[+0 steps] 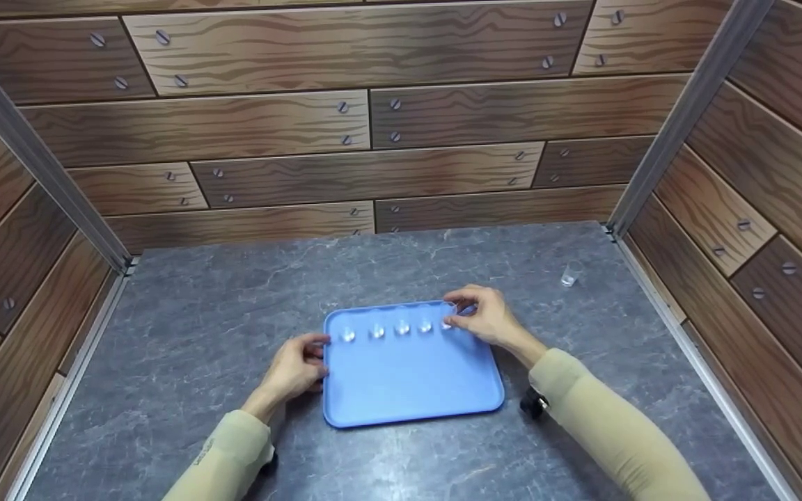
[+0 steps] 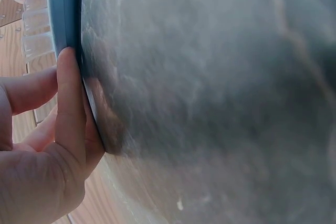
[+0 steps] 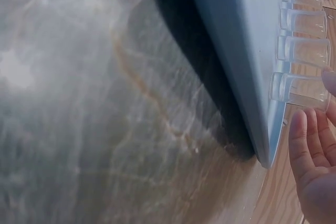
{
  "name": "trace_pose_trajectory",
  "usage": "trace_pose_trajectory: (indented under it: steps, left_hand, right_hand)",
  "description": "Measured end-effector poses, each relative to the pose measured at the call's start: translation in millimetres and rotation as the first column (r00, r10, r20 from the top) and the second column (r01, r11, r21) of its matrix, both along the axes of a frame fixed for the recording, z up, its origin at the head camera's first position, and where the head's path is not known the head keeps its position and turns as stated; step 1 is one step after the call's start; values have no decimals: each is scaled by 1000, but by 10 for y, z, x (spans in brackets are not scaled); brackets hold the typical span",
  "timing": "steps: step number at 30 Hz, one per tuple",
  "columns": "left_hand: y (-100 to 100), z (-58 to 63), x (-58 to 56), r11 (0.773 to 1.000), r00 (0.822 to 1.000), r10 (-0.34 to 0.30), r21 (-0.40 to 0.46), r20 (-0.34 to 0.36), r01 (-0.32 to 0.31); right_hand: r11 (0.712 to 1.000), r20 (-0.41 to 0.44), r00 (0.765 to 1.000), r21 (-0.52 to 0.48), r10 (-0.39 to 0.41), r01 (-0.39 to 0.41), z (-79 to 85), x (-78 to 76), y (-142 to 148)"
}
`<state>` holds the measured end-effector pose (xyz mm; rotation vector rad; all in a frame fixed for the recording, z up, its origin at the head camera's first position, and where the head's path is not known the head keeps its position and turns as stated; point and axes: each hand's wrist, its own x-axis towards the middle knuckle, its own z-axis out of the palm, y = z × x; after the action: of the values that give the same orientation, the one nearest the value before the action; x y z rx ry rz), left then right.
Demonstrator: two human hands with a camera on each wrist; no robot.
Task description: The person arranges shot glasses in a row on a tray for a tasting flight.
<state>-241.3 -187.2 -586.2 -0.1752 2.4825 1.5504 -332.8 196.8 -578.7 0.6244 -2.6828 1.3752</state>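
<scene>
A blue tray [image 1: 408,383] lies on the dark marbled table, with several small clear shot glasses [image 1: 402,328] standing in a row along its far side. At the far right end of that row, my right hand [image 1: 488,319] pinches the last shot glass [image 3: 302,88] between thumb and fingers; its base appears to be on the tray. My left hand [image 1: 293,370] is beside the tray's left edge. In the left wrist view its fingertips touch the outside of the blue rim [image 2: 64,11], and nothing else is in it.
Another clear shot glass [image 1: 569,275] stands on the table [image 1: 234,292] at the back right. Wood-patterned walls [image 1: 345,42] enclose the back and both sides, with metal posts [image 1: 686,104] at the corners. Something small and black [image 1: 533,402] shows at my right cuff.
</scene>
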Motion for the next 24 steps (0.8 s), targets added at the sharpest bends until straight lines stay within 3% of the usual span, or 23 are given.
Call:
trace_pose_trajectory:
  steps: [12, 24]
  left_hand:
    - [-6, -9, 13, 1000, 1000, 7, 5, 5, -7]
    - [-3, 6, 6, 999, 1000, 1, 45, 2, -1]
  right_hand:
    - [1000, -47, 999, -26, 5, -7, 54, 18, 120]
    - [998, -72, 995, -16, -64, 63, 249, -49, 574]
